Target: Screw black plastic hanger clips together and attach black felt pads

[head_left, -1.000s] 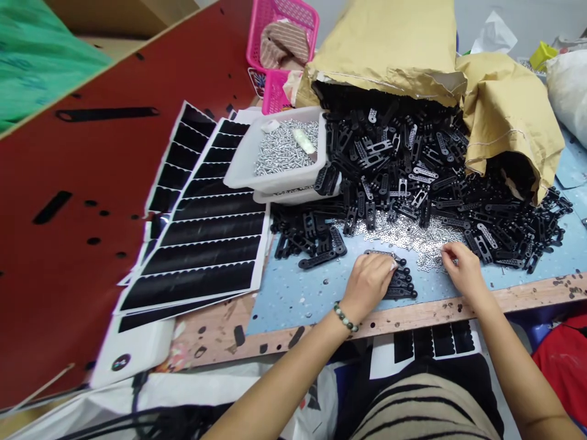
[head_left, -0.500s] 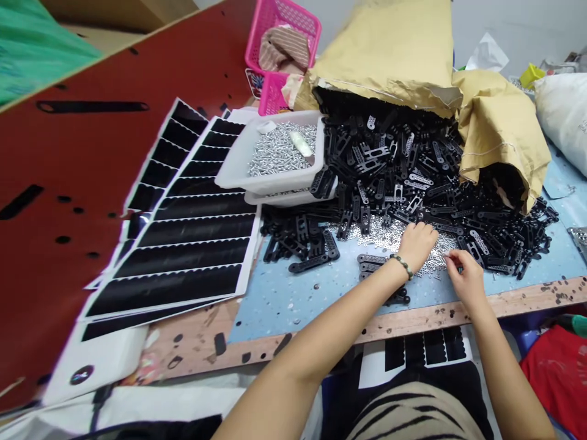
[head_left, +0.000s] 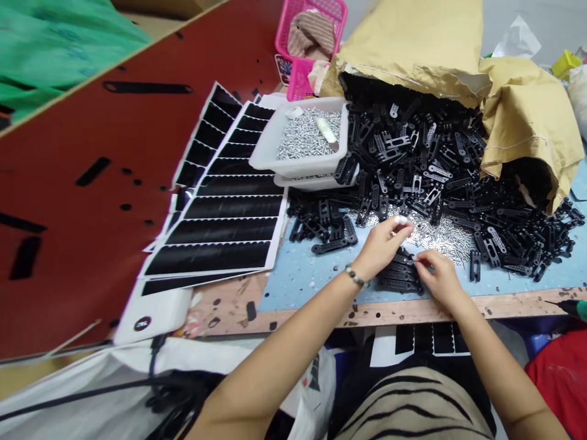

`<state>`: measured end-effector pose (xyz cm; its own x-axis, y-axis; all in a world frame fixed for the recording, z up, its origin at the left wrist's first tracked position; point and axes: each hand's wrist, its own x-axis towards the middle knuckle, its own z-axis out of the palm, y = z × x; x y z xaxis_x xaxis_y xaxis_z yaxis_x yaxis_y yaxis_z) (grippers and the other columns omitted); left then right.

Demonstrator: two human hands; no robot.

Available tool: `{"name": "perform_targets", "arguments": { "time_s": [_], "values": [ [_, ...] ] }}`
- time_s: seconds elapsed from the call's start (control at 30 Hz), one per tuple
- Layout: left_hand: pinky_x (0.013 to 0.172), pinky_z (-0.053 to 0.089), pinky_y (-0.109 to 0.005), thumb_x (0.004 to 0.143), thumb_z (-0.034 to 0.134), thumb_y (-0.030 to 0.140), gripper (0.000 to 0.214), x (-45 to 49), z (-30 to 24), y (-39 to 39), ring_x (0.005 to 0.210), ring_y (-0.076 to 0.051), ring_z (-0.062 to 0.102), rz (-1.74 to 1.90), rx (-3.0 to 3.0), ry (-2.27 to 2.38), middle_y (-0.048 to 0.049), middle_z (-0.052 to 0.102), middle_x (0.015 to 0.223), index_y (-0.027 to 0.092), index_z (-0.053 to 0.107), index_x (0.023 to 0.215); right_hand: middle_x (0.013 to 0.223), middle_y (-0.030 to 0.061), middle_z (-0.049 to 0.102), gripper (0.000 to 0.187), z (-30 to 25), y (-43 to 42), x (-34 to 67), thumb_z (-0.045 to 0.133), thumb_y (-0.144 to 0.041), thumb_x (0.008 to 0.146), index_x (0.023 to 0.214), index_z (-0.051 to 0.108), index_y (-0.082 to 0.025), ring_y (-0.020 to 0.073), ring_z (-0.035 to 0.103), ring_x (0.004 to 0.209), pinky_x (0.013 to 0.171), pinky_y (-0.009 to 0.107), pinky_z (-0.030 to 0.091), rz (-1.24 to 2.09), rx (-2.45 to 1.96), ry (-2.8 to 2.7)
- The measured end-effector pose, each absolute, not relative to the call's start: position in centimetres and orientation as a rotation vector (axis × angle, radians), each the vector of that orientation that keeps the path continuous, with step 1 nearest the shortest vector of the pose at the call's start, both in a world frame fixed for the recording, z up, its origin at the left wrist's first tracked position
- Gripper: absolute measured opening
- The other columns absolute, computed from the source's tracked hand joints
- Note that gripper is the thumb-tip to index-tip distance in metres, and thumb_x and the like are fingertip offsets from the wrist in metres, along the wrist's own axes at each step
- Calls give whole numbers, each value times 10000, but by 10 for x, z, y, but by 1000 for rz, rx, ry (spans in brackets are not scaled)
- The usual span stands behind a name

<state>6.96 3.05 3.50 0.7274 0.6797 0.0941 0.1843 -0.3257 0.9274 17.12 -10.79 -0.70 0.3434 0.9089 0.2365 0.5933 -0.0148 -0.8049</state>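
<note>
My left hand (head_left: 383, 241), with a beaded bracelet at the wrist, is closed in a pinch above the near edge of the metal heap. White material shows at its fingertips; what it holds is too small to make out. My right hand (head_left: 438, 276) pinches a small silver metal piece (head_left: 414, 261) at the right end of a row of black plastic links (head_left: 397, 281). The links lie side by side on the blue mat. Just beyond both hands spreads a heap of small silver screws and fittings (head_left: 447, 238).
A large pile of black links (head_left: 413, 146) spills from brown paper sacks (head_left: 413, 49). A white tub (head_left: 266, 153) of screws stands left of it. Black strip sheets (head_left: 220, 232) lie by a red panel (head_left: 220, 61). Behind is a pink basket (head_left: 300, 79).
My view has turned left. My left hand has drawn back from the metal heap toward the row of links. My right hand has moved from the heap to the row's right end.
</note>
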Motion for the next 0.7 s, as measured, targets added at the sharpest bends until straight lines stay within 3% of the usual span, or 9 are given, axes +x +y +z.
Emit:
{"name": "perform_targets", "arguments": {
  "time_s": [0.17,0.33,0.53,0.7],
  "values": [
    [842,473,-316,914,460,240,179,14,24,10,900,-164,599,602,2013,665,-31,632,919,188,631,921,849,52,598,165,-5,-104,163,444,-179,906,898,605,-210,178,581,798,732,290,478,436,-1773,-1724],
    [806,490,-327,912,469,191,130,-3,10,-8,864,-167,589,606,2194,632,-36,620,908,188,593,953,831,51,576,171,0,-104,159,428,-146,907,916,589,-202,181,564,763,690,286,472,419,-1867,-1876],
    [749,481,-321,923,464,184,125,4,0,-19,806,-174,566,618,2398,527,-34,619,826,178,558,841,930,60,584,178,3,-110,167,432,-253,935,965,604,-217,175,588,831,742,289,485,426,-1820,-1723],
    [713,463,-332,927,411,128,218,13,-5,-22,808,-188,565,579,2658,396,-57,645,842,165,589,805,948,90,583,214,-2,-131,219,413,-267,923,1018,584,-181,207,568,854,781,341,465,109,-2030,-1395]
  ]
}}
